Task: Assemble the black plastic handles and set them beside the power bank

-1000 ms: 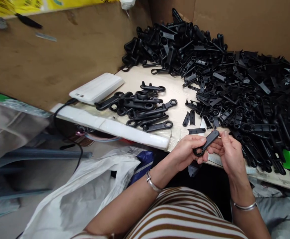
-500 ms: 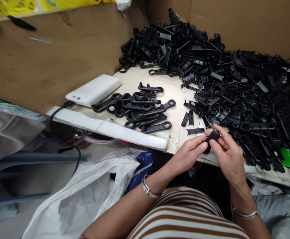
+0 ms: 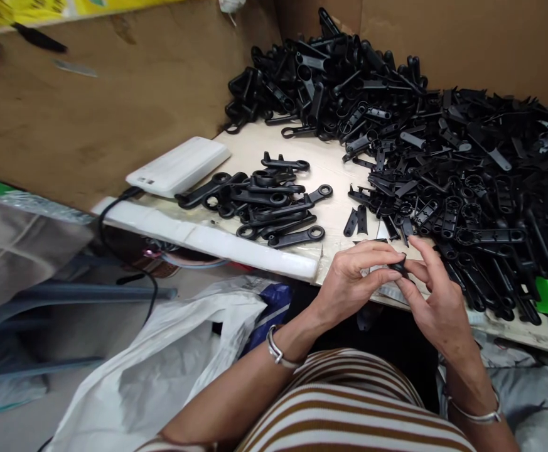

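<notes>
Between my two hands, at the table's front edge, is a small black plastic part (image 3: 398, 266), mostly covered by fingers. My left hand (image 3: 356, 273) pinches it from the left with thumb and fingertips. From the right, my right hand (image 3: 436, 298) holds it with thumb and fingers, its index finger raised. Just beyond them lie flat black plastic strips (image 3: 361, 220), one partly hidden behind my left hand. Further left is a small group of black plastic handles with ring ends (image 3: 297, 236).
A large heap of black plastic parts (image 3: 377, 94) fills the back and right. At left, a white box-shaped device (image 3: 179, 166) with a black cable stands behind a white foam edge strip (image 3: 208, 235). A green tray (image 3: 547, 298) sits at the right edge, cardboard walls behind.
The black part has been turned in my hands, so less of it shows. My left fingers have moved over its top, and my right hand has shifted slightly.
</notes>
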Demonstrator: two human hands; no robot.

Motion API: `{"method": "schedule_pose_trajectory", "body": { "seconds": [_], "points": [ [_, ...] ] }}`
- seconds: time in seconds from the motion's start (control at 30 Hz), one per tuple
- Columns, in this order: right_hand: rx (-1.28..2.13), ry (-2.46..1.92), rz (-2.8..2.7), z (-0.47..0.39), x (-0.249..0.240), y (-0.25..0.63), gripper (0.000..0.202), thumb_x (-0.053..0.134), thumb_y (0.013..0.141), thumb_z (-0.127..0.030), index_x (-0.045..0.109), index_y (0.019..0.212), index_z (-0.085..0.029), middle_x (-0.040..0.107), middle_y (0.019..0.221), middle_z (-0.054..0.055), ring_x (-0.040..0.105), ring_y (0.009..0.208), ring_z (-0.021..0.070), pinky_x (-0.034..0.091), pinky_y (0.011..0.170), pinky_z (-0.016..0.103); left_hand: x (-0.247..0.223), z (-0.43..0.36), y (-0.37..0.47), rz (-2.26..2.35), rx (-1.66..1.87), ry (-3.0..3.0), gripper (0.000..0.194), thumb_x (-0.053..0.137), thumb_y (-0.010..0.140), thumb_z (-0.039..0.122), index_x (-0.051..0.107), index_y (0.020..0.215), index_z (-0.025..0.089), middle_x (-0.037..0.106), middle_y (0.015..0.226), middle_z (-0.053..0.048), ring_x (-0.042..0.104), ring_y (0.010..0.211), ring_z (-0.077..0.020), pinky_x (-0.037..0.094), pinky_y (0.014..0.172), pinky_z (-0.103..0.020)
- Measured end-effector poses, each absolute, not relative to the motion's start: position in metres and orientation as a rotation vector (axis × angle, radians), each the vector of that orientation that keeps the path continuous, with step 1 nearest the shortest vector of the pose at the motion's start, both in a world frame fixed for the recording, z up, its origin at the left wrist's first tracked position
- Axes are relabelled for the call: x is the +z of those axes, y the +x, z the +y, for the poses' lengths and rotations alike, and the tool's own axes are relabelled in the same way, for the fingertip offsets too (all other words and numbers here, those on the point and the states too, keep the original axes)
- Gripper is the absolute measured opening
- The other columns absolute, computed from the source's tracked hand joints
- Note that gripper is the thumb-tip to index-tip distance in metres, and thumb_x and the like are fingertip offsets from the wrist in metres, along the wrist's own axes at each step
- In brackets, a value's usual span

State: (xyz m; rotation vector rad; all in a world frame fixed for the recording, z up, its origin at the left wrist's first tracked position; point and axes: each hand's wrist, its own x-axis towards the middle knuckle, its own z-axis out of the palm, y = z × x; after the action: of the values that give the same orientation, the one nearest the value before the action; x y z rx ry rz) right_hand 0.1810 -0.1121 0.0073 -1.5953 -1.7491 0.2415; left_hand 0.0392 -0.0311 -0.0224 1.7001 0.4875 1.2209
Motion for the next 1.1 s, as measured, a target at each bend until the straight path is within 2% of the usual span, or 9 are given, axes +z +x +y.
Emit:
{"method": "schedule_pose_trajectory", "body": {
  "seconds": [0.17, 0.27, 0.43, 0.57, 0.7, 0.77, 0.9, 1.03, 1.1],
  "points": [
    [0.046, -1.503, -1.775, -0.112, 0.002, 0.174, 0.043, 0.050, 0.094, -0.012, 0.052, 0.135, -0.025, 0.068, 0.122, 0.005, 0.067, 0.107, 0.0191, 0.056, 0.093, 0.032, -0.018, -0.035, 0.041, 0.577, 1.293, 1.637, 0.009, 0.075, 0.078, 0.025, 0.076, 0.085, 0.019, 0.071, 0.077, -0.004, 0.064, 0.072, -0.0139, 0.054, 0.070, -0.026],
    [0.145, -1.541, -1.705, -0.109, 0.000, 0.170, 0.038, 0.049, 0.094, -0.016, 0.057, 0.130, -0.025, 0.069, 0.120, 0.005, 0.067, 0.109, 0.0207, 0.055, 0.096, 0.035, -0.013, -0.034, 0.043, 0.681, 1.190, 1.547, 0.008, 0.075, 0.077, 0.028, 0.076, 0.081, 0.020, 0.070, 0.075, -0.003, 0.062, 0.070, -0.0142, 0.052, 0.070, -0.027],
    [0.561, -1.608, -1.220, -0.106, -0.003, 0.168, 0.038, 0.063, 0.088, -0.024, 0.058, 0.125, -0.026, 0.074, 0.109, 0.004, 0.070, 0.101, 0.0213, 0.059, 0.085, 0.033, -0.015, -0.032, 0.045, 0.690, 1.039, 1.234, 0.021, 0.076, 0.075, 0.030, 0.076, 0.093, 0.018, 0.071, 0.086, -0.005, 0.062, 0.077, -0.0152, 0.052, 0.073, -0.027],
    [0.766, -1.481, -0.930, -0.105, -0.006, 0.172, 0.034, 0.070, 0.082, -0.025, 0.063, 0.115, -0.022, 0.075, 0.101, 0.006, 0.072, 0.096, 0.0226, 0.058, 0.088, 0.036, -0.024, -0.039, 0.045, 0.670, 0.929, 1.008, 0.039, 0.079, 0.069, 0.024, 0.069, 0.106, 0.015, 0.072, 0.101, -0.007, 0.066, 0.090, -0.0166, 0.052, 0.088, -0.030],
    [0.853, -1.326, -0.809, -0.104, -0.009, 0.175, 0.032, 0.074, 0.079, -0.025, 0.062, 0.108, -0.022, 0.076, 0.097, 0.006, 0.073, 0.093, 0.0220, 0.057, 0.089, 0.039, -0.028, -0.047, 0.046, 0.642, 0.788, 1.154, 0.034, 0.074, 0.074, 0.020, 0.069, 0.107, 0.015, 0.073, 0.106, -0.007, 0.066, 0.101, -0.0210, 0.050, 0.093, -0.031],
    [0.881, -1.284, -0.782, -0.107, -0.010, 0.177, 0.029, 0.074, 0.079, -0.026, 0.061, 0.105, -0.023, 0.076, 0.095, 0.005, 0.073, 0.092, 0.0216, 0.058, 0.087, 0.038, -0.028, -0.050, 0.045, 0.667, 0.750, 1.283, 0.028, 0.067, 0.080, 0.020, 0.070, 0.108, 0.016, 0.073, 0.107, -0.006, 0.067, 0.101, -0.0220, 0.051, 0.090, -0.031],
    [0.814, -1.389, -0.816, -0.116, -0.012, 0.183, 0.023, 0.073, 0.081, -0.029, 0.061, 0.099, -0.021, 0.076, 0.087, 0.006, 0.074, 0.086, 0.0228, 0.059, 0.082, 0.039, -0.025, -0.056, 0.043, 0.731, 0.696, 1.608, 0.026, 0.061, 0.085, 0.020, 0.072, 0.108, 0.020, 0.075, 0.093, -0.004, 0.068, 0.085, -0.0212, 0.050, 0.078, -0.029],
    [0.737, -1.446, -0.889, -0.111, -0.012, 0.187, 0.020, 0.073, 0.081, -0.032, 0.064, 0.095, -0.021, 0.075, 0.081, 0.004, 0.074, 0.078, 0.0216, 0.059, 0.077, 0.037, -0.020, -0.057, 0.041, 0.803, 0.637, 1.824, 0.014, 0.060, 0.085, 0.020, 0.073, 0.091, 0.017, 0.068, 0.069, -0.002, 0.060, 0.061, -0.0164, 0.043, 0.059, -0.025],
    [0.771, -1.462, -0.946, -0.102, -0.011, 0.188, 0.020, 0.070, 0.082, -0.037, 0.065, 0.095, -0.021, 0.075, 0.083, 0.005, 0.073, 0.076, 0.0209, 0.059, 0.074, 0.036, -0.016, -0.053, 0.035, 0.807, 0.630, 1.897, 0.015, 0.058, 0.086, 0.019, 0.072, 0.087, 0.017, 0.068, 0.067, -0.002, 0.059, 0.058, -0.0158, 0.042, 0.056, -0.024]
  ]
}}
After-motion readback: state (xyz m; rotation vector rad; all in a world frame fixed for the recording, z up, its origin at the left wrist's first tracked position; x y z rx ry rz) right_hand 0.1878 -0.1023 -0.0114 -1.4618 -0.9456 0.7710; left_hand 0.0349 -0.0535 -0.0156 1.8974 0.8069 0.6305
